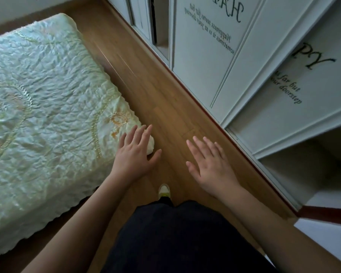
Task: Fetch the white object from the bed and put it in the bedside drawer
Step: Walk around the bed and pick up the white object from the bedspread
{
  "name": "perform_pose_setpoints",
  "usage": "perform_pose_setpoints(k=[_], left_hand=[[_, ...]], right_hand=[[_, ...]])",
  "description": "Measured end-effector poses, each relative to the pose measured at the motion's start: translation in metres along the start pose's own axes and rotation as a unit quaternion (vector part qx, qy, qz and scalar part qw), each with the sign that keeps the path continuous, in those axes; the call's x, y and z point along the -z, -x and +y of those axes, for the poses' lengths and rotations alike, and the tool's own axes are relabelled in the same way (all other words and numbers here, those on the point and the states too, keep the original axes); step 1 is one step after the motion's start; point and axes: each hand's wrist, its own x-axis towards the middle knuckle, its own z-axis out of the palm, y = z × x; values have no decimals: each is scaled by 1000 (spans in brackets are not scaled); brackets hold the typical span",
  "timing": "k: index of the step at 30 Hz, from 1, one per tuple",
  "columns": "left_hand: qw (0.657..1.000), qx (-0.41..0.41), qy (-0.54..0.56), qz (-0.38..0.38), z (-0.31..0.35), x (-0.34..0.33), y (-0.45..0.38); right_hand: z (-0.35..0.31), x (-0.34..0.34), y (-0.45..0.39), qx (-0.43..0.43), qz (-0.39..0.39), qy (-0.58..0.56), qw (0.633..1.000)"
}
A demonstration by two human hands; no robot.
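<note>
A: Looking straight down here, and the bed (pixel 47 107) fills the left side, with a crinkled pale green bedspread (pixel 28 150) embroidered in gold.

B: Where's the white object?

A: Can't pick it out. There's a pale bunched lump at the bed's near corner (pixel 151 143), peeking out past the left hand (pixel 135 154), but that could just be the bedspread's own corner. I can't tell which.

B: So no long axis to call, no heading?

A: None. Too little of it shows, and the hand covers most of it.

B: Talk me through the grip.

A: Left hand is palm down, fingers (pixel 146 133) spread and straight, lying over that bed corner. It's wide open, closed round nothing. Whether it touches the fabric, I can't say.

B: And the other?

A: Right hand (pixel 209 164) is off the bed altogether, out over the wooden floor (pixel 165 107), palm down, fingers fanned, nothing in it. The two hands are well apart.

B: What's beyond the bed?

A: Across the strip of floor stands a white wardrobe (pixel 215 56) with dark lettering on its doors, seen upside down. One shoe (pixel 164 191) shows on the floor just below the bed corner, above dark trousers (pixel 175 237).
</note>
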Motion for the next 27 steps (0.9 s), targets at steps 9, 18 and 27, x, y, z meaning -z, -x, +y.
perform_pose_setpoints(k=[9,18,27], left_hand=[[1000,-10,-22,-4,-27,16,-108],[999,14,-23,-35,-3,8,-241],[998,67,-22,5,9,37,-344]], right_hand=[[37,26,-135,0,-12,-13,1000],[130,40,-266,12,-27,-20,999],[179,78,-381,80,-41,-25,996]])
